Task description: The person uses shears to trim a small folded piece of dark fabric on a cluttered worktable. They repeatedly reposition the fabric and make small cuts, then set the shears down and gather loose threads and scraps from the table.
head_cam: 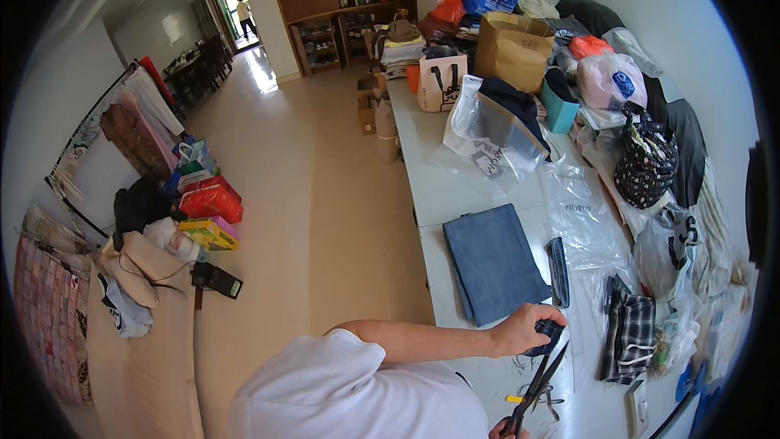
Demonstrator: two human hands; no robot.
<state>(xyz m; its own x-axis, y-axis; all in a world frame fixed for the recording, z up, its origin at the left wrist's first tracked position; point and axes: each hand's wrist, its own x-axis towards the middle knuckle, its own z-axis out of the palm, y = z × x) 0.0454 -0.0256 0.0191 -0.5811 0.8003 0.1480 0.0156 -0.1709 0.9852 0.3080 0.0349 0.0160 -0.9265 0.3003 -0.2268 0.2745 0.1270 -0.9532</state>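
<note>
My left hand [523,330] pinches a small bundle of dark blue cloth [550,334] above the table. My right hand [501,429], mostly cut off by the bottom edge, grips black-handled tailor's shears [531,391]. The shears' blades are spread and point up toward the cloth; whether they touch it I cannot tell. Beyond my left hand lies a folded blue denim piece [495,263]. A narrow folded denim strip [559,272] sits to its right. Dark thread scraps and a small yellow-handled tool [515,399] lie beside the shears.
Clear plastic bags [582,213], folded black plaid cloth [631,332] and a patterned black bag [647,155] crowd the table's right side. A brown paper bag [513,49] stands farther back. Left of the aisle are a beige sofa [146,372] and a red box [211,199]. A person [244,17] is near the far doorway.
</note>
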